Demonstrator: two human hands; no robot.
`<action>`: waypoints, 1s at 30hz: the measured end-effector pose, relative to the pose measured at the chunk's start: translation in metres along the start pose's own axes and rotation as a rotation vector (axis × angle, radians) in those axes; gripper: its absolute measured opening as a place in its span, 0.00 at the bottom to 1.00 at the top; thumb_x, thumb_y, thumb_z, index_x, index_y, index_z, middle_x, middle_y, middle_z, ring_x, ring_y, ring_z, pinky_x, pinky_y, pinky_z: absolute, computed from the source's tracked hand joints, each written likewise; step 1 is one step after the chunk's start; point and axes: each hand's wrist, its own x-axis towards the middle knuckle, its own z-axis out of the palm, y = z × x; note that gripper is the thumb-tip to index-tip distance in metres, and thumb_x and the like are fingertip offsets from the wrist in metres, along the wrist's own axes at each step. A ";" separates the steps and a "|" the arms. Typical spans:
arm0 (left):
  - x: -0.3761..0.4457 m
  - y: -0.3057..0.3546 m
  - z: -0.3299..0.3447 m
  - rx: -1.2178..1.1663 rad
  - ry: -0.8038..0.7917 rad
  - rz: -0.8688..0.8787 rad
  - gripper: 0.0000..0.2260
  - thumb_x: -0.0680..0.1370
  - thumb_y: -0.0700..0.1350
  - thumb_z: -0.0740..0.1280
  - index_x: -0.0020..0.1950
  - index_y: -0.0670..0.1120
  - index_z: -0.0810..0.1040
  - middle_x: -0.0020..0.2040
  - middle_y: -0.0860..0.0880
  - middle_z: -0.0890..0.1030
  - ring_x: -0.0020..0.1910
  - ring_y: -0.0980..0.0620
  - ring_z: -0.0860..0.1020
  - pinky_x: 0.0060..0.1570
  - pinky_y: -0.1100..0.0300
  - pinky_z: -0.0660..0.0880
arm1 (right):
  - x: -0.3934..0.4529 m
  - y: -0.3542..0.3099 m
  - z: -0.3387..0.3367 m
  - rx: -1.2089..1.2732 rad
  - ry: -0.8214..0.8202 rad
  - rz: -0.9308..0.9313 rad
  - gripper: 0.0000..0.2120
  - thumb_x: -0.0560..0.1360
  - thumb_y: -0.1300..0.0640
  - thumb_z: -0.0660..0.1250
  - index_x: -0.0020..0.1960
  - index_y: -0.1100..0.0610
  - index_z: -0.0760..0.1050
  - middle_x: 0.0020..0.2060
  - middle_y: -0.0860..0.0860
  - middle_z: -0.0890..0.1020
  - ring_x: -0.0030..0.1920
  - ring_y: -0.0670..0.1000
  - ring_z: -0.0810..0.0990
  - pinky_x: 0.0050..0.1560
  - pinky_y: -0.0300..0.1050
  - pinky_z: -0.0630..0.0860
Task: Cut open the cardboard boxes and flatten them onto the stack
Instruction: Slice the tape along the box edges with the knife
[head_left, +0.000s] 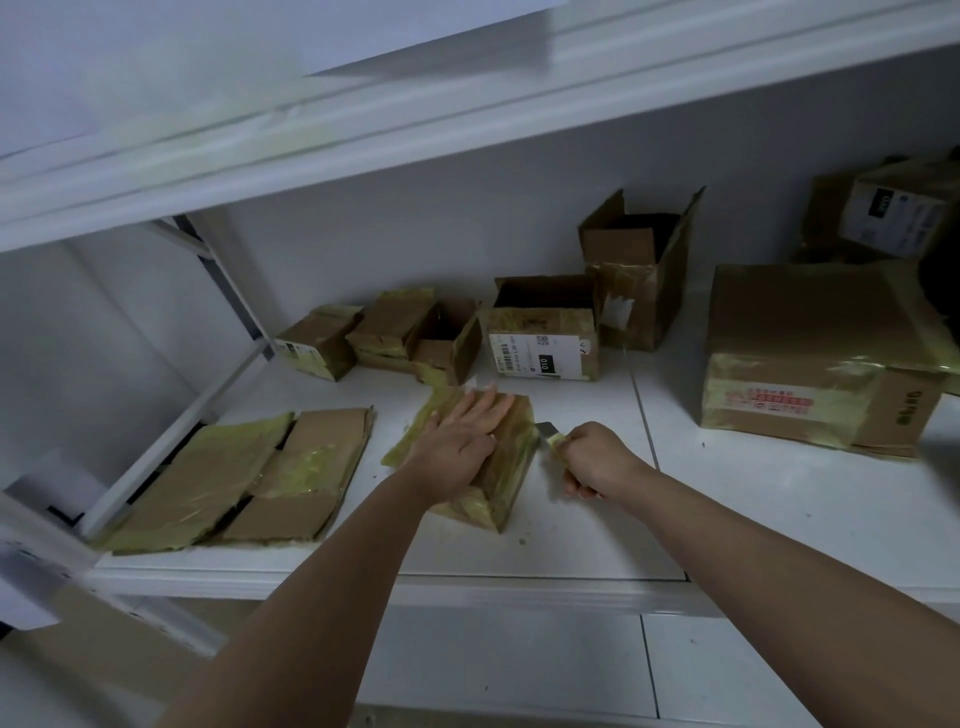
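Partly hidden knife (548, 435) under right hand (597, 460)

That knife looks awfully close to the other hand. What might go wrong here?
Three risks, judging from this moment:
1. The left hand presses flat on the taped box right beside the knife that the right hand grips; a slip could nick the fingers.
2. The glossy tape may let the blade skid rather than bite.
3. A sideways push could slide the box toward the flattened stack on the shelf.
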 end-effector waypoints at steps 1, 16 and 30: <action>0.001 0.000 -0.001 -0.019 -0.009 0.000 0.30 0.75 0.52 0.44 0.78 0.58 0.49 0.79 0.57 0.45 0.77 0.57 0.41 0.75 0.46 0.40 | 0.001 0.000 0.001 -0.003 0.006 0.004 0.15 0.79 0.63 0.54 0.34 0.61 0.68 0.26 0.56 0.77 0.15 0.45 0.66 0.17 0.31 0.60; 0.007 -0.006 0.002 -0.014 -0.019 0.034 0.23 0.84 0.49 0.50 0.79 0.51 0.50 0.79 0.54 0.44 0.77 0.54 0.40 0.75 0.44 0.41 | 0.004 -0.005 0.006 0.094 -0.116 0.064 0.06 0.77 0.65 0.58 0.45 0.63 0.73 0.26 0.57 0.77 0.22 0.50 0.68 0.21 0.34 0.59; 0.005 0.001 0.004 -0.010 0.035 -0.001 0.23 0.84 0.48 0.51 0.79 0.51 0.52 0.80 0.54 0.47 0.78 0.53 0.42 0.75 0.44 0.41 | -0.020 -0.013 0.031 -0.009 -0.293 0.045 0.09 0.78 0.62 0.58 0.49 0.66 0.74 0.24 0.53 0.78 0.19 0.47 0.71 0.20 0.34 0.61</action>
